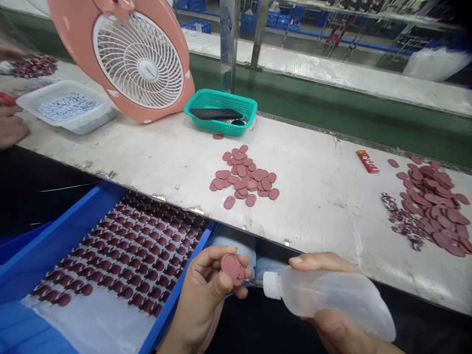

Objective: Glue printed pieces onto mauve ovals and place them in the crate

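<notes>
My left hand (208, 290) pinches a small dusty-red oval plastic piece (232, 268) between thumb and fingers, below the table's front edge. My right hand (332, 314) grips a translucent squeeze bottle (332, 295) with a white cap; its thin nozzle tip touches the held piece. A loose pile of the same red pieces (245, 177) lies on the white worktable (313, 196) just beyond my hands. To my left a blue tray (73, 231) holds several rows of red pieces laid out on white sheet.
A bigger pile of red pieces (435, 204) lies at the right, near a red lighter (367, 161). A pink fan (136, 59), a green basket (221, 112) and a white tub (68, 105) stand at the back. Another person's hand (11, 125) is at the far left.
</notes>
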Available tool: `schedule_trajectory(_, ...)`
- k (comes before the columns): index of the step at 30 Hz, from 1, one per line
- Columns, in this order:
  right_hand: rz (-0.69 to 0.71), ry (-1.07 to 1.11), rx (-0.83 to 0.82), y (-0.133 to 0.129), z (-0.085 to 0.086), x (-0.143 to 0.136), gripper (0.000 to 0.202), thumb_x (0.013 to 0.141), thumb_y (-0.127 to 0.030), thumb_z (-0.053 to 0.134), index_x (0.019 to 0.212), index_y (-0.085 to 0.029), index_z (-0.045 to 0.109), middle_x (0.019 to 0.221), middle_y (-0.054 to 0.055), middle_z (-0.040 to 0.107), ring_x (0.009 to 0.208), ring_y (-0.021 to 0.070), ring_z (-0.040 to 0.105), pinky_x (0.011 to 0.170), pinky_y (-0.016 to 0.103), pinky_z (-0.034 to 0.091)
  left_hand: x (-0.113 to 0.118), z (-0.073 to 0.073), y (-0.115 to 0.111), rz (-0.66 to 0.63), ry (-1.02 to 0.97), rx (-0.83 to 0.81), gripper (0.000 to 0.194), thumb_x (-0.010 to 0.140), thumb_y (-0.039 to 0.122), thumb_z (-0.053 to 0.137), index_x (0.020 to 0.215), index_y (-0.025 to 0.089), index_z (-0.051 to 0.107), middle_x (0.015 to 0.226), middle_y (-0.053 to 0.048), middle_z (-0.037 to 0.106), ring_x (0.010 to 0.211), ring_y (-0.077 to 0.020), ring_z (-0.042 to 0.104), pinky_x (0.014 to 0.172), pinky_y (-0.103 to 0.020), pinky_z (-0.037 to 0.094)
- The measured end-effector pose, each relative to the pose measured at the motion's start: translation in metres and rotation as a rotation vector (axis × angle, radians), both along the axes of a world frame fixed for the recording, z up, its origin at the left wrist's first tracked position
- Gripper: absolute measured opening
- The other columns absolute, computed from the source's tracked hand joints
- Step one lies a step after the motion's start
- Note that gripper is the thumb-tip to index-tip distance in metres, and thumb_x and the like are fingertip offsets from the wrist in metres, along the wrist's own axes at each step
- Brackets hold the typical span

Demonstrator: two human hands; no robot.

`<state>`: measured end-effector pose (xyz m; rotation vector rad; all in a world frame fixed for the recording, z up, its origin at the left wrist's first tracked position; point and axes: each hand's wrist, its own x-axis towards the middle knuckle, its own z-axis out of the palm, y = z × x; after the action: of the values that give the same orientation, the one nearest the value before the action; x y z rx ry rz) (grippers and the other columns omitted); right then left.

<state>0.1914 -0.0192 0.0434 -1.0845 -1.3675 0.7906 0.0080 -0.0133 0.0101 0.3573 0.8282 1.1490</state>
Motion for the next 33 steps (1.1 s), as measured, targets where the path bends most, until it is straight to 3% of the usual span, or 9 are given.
schedule_trajectory(13, -0.026, 0.063, -0.018, 0.0038, 0.0029, -0.0026, 0.032, 0.085, -0.054, 0.074, 0.102, -0.028, 0.074, 0.049, -0.003, 0.054, 0.034, 0.0115, 0.047, 0.033, 0.023, 0.037, -0.0006, 0.0005, 0.0007, -0.01, 0.018, -0.024, 0.03, 0.064, 0.034, 0.093, 0.091, 0.027, 0.081, 0.085, -0.004, 0.082, 0.072, -0.0176, 0.076, 0.056, -0.018, 0.059)
schedule_trajectory(22, -0.092, -0.063, 0.022, 0.0012, 0.005, -0.0014, 0.033, 0.086, -0.057, 0.071, 0.098, -0.027, 0.074, 0.064, 0.0, 0.07, 0.041, 0.0132, 0.06, 0.037, 0.022, 0.048, -0.0012, -0.0007, 0.0004, -0.009, 0.011, -0.055, 0.03, 0.063, 0.034, 0.093, 0.089, 0.026, 0.081, 0.082, -0.004, 0.082, 0.071, -0.0175, 0.076, 0.056, -0.017, 0.059)
schedule_trajectory(26, -0.089, -0.033, 0.044, -0.0013, 0.0007, -0.0005, 0.036, 0.084, -0.058, 0.072, 0.1, -0.025, 0.074, 0.054, -0.001, 0.062, 0.035, 0.0135, 0.053, 0.033, 0.025, 0.043, -0.0015, -0.0002, -0.0007, -0.01, 0.014, -0.051, 0.031, 0.061, 0.035, 0.094, 0.088, 0.026, 0.081, 0.083, -0.005, 0.082, 0.07, -0.0181, 0.076, 0.055, -0.017, 0.058)
schedule_trajectory(33, -0.052, 0.067, -0.022, -0.0026, -0.0013, -0.0002, 0.034, 0.084, -0.054, 0.073, 0.104, -0.027, 0.073, 0.056, 0.0, 0.062, 0.039, 0.0149, 0.054, 0.035, 0.026, 0.043, 0.0002, 0.0037, -0.0013, 0.022, 0.038, -0.074, 0.033, 0.058, 0.038, 0.095, 0.086, 0.027, 0.082, 0.081, -0.005, 0.082, 0.067, -0.0181, 0.076, 0.054, -0.018, 0.057)
